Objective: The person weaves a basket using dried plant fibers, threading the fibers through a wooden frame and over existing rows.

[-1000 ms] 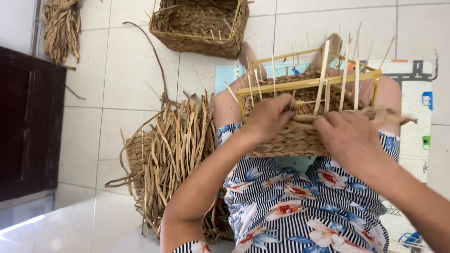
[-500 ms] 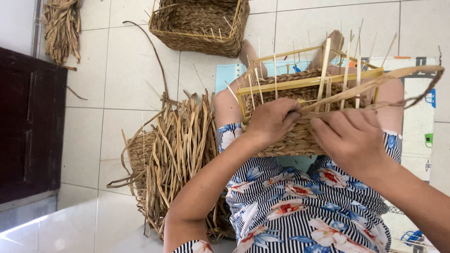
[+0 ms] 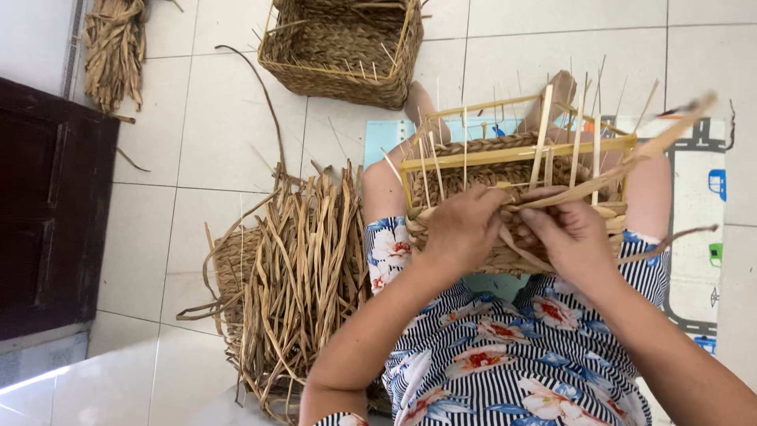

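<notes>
A half-woven basket (image 3: pixel 505 170) with a yellow frame and upright thin sticks rests on my lap, its open side facing away. My left hand (image 3: pixel 461 233) presses on the basket's near woven wall. My right hand (image 3: pixel 572 237) pinches a long dried fibre strand (image 3: pixel 631 166) that runs up and to the right, past the basket's rim. A second strand end (image 3: pixel 670 241) sticks out to the right under my right wrist.
A pile of dried fibre strands (image 3: pixel 292 276) lies on the tiled floor to my left. A finished woven basket (image 3: pixel 343 43) stands at the top. Another bundle of fibre (image 3: pixel 114 47) lies top left beside dark wooden furniture (image 3: pixel 47 213). A patterned mat (image 3: pixel 702 213) lies on the right.
The strand in my right hand has swung from lying level across the basket to slanting up and to the right. Both hands have stayed on the near wall.
</notes>
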